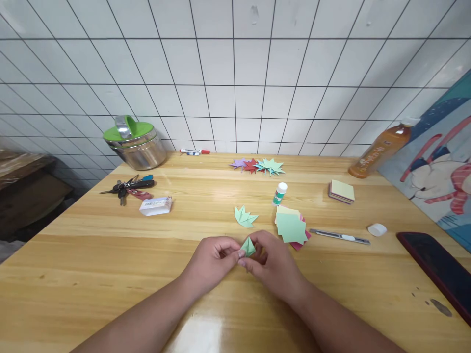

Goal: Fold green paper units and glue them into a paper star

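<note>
Between both hands, over the wooden table (pixel 110 274), is a small folded piece of green paper (pixel 248 247) with a pointed top. My left hand (pixel 217 257) pinches its left side between thumb and fingers. On the other side, my right hand (pixel 274 262) grips it, the curled fingers partly hiding the paper. Just beyond the hands lies a pale green folded paper fan (pixel 245 217) with several points. A loose pile of square paper sheets (pixel 291 227), green on top, rests to the right of it. Behind that pile stands a glue stick (pixel 280 193) with a white cap.
Folded paper stars (pixel 270 166) lie by the tiled wall. On the right are a utility knife (pixel 340 237), a white cap (pixel 377 229), a paper stack (pixel 341 191), a phone (pixel 437 269) and a bottle (pixel 380 149). Keys (pixel 128 186), a small box (pixel 156 206) and a metal pot (pixel 138 147) sit left.
</note>
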`<state>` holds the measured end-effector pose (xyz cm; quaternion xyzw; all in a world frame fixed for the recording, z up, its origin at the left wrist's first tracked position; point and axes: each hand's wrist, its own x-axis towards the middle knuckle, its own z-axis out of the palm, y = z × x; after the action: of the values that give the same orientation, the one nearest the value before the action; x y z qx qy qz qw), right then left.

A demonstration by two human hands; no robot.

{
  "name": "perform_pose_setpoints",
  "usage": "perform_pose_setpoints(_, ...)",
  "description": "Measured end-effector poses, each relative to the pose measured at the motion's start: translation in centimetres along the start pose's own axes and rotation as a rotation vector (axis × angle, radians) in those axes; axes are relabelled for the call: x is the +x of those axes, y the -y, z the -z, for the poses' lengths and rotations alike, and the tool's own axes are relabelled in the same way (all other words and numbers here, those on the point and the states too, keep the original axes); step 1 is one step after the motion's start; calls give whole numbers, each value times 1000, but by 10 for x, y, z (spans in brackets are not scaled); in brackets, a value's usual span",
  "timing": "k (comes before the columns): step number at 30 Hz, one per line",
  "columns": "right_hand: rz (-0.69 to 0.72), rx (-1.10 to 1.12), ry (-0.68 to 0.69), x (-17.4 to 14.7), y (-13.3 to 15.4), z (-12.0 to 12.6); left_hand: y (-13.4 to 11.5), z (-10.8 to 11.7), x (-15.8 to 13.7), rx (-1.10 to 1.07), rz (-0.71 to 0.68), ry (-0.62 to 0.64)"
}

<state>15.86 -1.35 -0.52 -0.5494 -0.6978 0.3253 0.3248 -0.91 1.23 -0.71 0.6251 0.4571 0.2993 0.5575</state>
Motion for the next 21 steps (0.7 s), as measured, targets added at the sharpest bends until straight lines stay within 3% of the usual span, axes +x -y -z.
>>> perform_pose_setpoints(15, 95, -58, -47, 4, -6, 3, -3, 4, -1, 181, -59, -80)
perform_pose_setpoints(21, 20, 7, 50, 5, -2, 3, 1, 0, -2, 48, -9, -47)
